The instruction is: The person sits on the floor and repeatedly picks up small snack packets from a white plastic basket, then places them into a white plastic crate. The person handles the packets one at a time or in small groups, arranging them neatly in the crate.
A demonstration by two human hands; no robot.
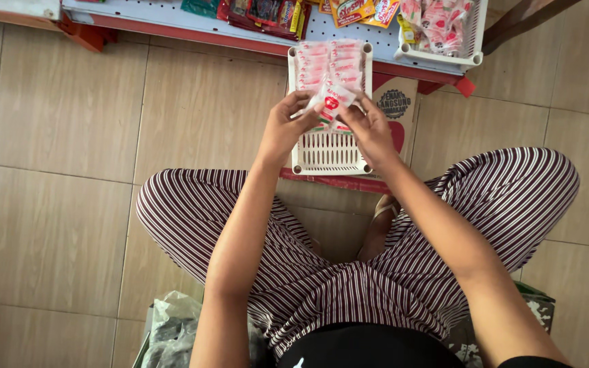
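Both my left hand point(286, 128) and my right hand point(369, 129) pinch one sachet point(332, 102) by its edges, just above the white slotted tray point(328, 153); a thin grip like this could let it slide and drop beside the tray onto the tiled floor point(56, 204). It is a small, flat white packet with a red mark, matching the pink-and-white row point(328, 61) already lined up at the tray's far end.

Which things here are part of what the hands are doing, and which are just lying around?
In hand:
left hand
right hand
sachet
white basket
sachets in it

Lying about:
shelf
snack packets
second basket
cardboard box
plastic bag
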